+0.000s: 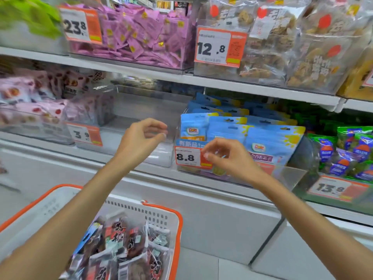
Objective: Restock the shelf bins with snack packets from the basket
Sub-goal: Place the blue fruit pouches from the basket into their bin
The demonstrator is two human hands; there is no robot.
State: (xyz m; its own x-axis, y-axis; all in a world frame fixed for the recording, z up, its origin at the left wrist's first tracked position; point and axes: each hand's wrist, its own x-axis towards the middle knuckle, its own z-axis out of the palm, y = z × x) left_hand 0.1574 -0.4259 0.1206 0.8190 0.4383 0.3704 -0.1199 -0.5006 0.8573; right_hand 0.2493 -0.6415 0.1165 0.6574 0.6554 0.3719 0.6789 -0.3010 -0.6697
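A white basket with an orange rim (178,219) sits low at the left, holding several dark red-brown snack packets (121,241). On the middle shelf stands an empty clear bin (161,156) with a 3.9 price tag (84,135). My left hand (141,138) hovers in front of that bin with its fingers loosely curled and nothing in them. To its right, my right hand (226,156) is at the front of the clear bin of blue Dole packets (272,142), beside the 8.8 tag (186,157). Its fingers are loosely curled and I see no packet in it.
Pink packets (30,93) fill the bin left of the empty one. Green-and-blue packets (353,152) lie in the bin at the right. The upper shelf carries purple packets (141,33) and clear bags of cookies (282,47). A white cabinet front (201,219) runs below the shelf.
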